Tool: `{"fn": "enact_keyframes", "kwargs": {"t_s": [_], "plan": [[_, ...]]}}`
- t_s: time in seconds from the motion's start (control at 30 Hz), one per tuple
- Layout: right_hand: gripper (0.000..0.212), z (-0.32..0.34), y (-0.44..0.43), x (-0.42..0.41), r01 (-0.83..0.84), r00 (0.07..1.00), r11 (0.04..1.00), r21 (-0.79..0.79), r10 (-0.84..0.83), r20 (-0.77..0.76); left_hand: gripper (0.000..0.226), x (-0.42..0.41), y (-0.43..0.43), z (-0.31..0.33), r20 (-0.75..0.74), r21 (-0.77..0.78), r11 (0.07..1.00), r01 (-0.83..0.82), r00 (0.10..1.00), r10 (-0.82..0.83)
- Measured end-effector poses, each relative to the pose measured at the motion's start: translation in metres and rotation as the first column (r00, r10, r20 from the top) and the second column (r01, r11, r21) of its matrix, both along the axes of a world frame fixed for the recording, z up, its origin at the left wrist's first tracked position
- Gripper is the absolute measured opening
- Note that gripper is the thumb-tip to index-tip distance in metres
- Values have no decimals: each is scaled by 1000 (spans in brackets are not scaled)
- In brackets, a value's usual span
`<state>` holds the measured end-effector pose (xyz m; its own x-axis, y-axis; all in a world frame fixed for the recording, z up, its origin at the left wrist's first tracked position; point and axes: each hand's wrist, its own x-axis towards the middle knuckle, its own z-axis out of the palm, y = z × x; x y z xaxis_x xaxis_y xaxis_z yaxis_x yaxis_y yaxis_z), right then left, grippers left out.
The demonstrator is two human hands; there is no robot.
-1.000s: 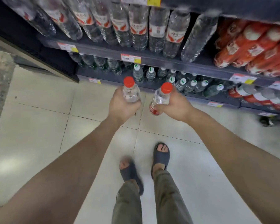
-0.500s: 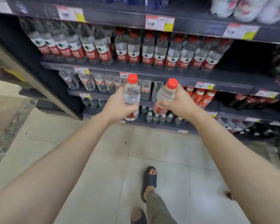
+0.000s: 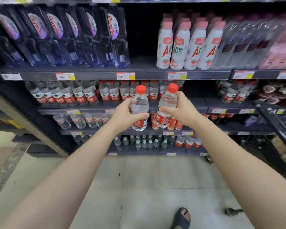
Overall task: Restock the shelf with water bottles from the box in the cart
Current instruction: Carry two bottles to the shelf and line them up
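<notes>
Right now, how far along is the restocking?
Done: a row of red-labelled clear water bottles fills the left of the dark shelf. In hand: left hand grips one red-capped clear plastic bottle, right hand grips a second red-capped bottle, both cap-up. Left: setting both on the shelf, perhaps its bare gap; box unseen.

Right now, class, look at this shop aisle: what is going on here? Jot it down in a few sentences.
A person faces a drinks shelf. The left hand grips the left bottle and the right hand grips the right bottle, both red-capped water bottles raised in front of the row of matching bottles. Neither is on the shelf yet; bare space shows right of that row.
</notes>
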<state>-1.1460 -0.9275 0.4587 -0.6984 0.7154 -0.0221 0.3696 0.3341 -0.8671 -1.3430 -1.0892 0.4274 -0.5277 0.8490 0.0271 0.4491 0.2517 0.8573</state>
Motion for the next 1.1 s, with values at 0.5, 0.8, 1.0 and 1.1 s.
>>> {"fn": "enact_keyframes", "kwargs": {"t_s": [0.5, 0.8, 1.0, 1.1], "plan": [[66, -51, 168, 67, -98, 995, 994, -52, 99, 27, 67, 59, 173, -44, 82, -63, 998, -2, 997, 7], [59, -119, 244, 60, -124, 992, 992, -23, 123, -25, 55, 47, 237, -124, 49, -32, 996, -78, 996, 79], [61, -182, 272, 32, -133, 982, 990, 49, 139, -127, 49, 24, 265, -170, -50, 80, 984, -160, 985, 164], [72, -208, 283, 20, -121, 976, 991, 50, 128, -177, 45, 18, 270, -188, -93, 127, 981, -145, 983, 157]]}}
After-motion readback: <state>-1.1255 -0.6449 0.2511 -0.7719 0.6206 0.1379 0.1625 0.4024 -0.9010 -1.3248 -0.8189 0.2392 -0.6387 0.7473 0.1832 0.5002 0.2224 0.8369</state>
